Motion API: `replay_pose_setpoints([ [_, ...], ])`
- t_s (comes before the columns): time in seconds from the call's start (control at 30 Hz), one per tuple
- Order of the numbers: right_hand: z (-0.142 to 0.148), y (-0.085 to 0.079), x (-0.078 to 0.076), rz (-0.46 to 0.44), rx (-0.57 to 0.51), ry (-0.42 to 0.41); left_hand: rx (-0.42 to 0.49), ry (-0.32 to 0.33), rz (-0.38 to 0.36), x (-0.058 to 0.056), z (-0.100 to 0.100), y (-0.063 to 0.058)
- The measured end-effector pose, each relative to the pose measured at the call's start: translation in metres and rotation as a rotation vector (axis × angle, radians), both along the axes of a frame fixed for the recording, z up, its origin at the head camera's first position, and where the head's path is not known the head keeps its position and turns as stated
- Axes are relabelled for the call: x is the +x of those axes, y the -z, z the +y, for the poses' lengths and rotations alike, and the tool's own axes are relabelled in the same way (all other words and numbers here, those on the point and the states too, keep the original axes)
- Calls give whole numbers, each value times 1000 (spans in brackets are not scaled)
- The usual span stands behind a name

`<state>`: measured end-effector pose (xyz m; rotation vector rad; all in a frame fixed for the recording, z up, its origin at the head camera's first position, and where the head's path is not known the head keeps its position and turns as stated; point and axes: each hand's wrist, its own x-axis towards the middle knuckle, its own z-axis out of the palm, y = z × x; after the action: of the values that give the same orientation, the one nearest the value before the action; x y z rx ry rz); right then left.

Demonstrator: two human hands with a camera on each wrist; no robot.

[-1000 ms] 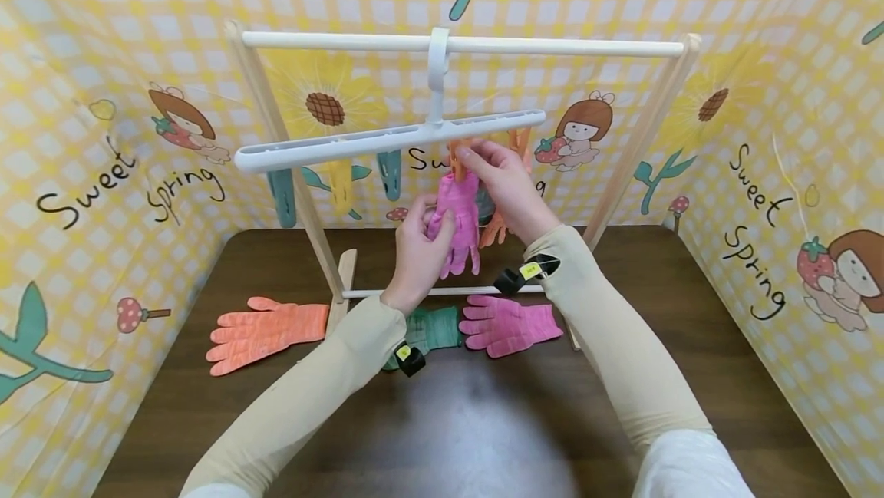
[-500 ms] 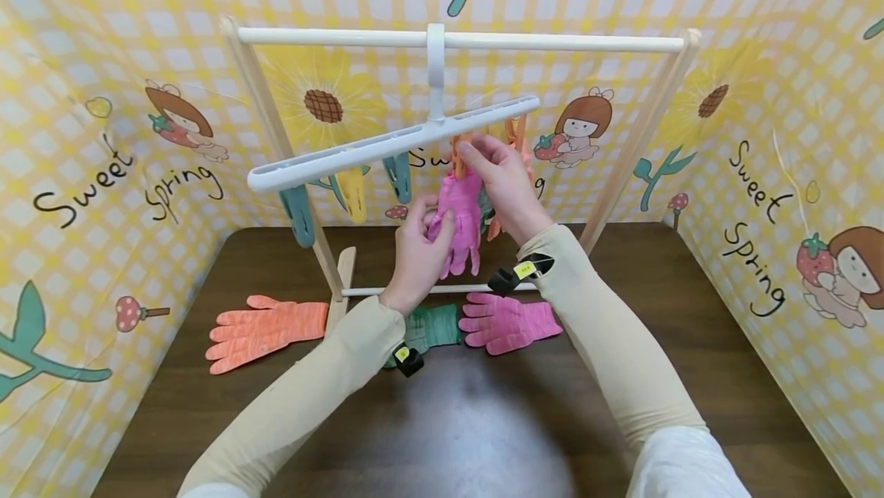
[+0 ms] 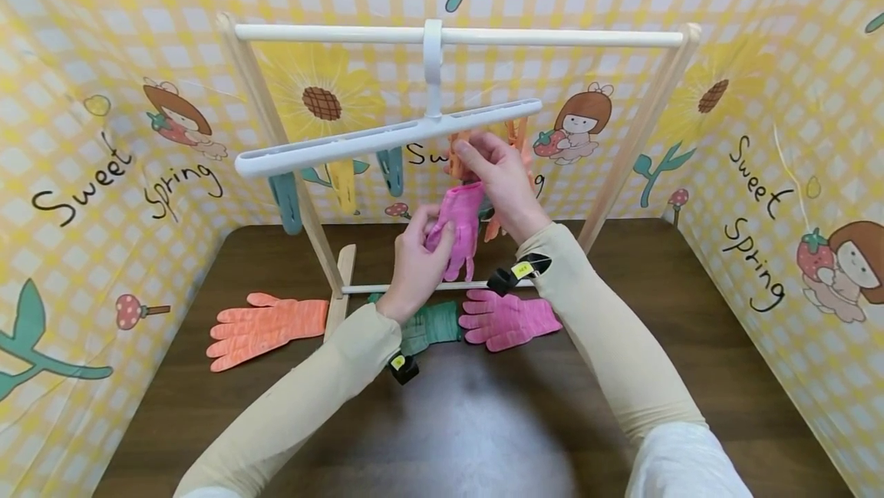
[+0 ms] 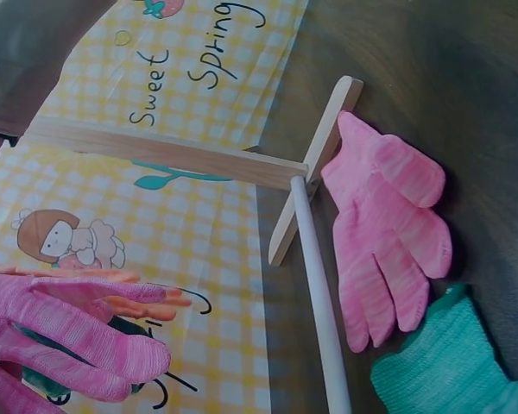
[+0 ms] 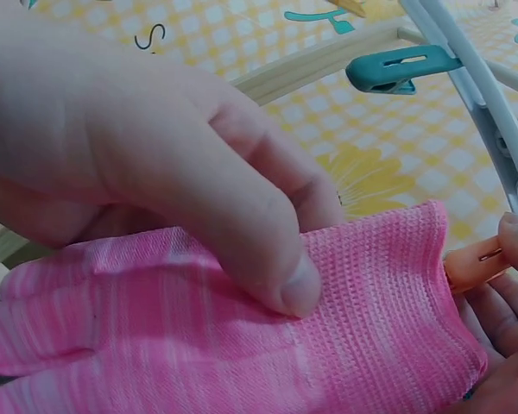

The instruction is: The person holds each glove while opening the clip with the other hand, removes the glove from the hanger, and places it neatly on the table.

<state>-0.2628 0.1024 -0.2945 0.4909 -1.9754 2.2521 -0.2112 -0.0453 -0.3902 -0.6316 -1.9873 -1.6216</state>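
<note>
While left grip (image 3: 417, 252) pinches pink glove (image 3: 463, 214), right grip (image 3: 507, 187) holding orange clip (image 5: 473, 266), ribbed cuff (image 5: 380, 302) sharp only from right wrist

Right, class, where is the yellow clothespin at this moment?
In the head view, the yellow clothespin hangs from the left half of the white hanger, between two teal clothespins.

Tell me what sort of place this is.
Probably a staged tabletop booth rather than a real laundry room: yellow checked cloth walls in the back and both sides of a dark table, where a small wooden rack stands.
</note>
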Motion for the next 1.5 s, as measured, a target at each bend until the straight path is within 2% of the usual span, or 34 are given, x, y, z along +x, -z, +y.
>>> replay_pose_setpoints([
  [0.1,-1,0,-1,0,2,-13,-1,-4,-13,2,-2,1],
  [0.3,-2,2,-2,-10,13,3,57,20,-59,6,-3,6],
  [0.53,0,3,-2,-34,9,3,28,-11,-49,8,-1,10],
  [0.8,7,5,0,-44,-3,-18,32,-3,-39,30,-1,-14],
  [0.9,11,7,1,-32,6,-33,26,-12,-45,31,-1,-13],
  [1.17,22,12,7,-31,61,-67,-13,-19,-72,17,-6,17],
  [1.33,27,15,13,-33,102,-97,-38,12,-46,21,-12,23],
  [1.5,33,18,16,-13,115,-121,-78,34,-4,24,-14,22],
])
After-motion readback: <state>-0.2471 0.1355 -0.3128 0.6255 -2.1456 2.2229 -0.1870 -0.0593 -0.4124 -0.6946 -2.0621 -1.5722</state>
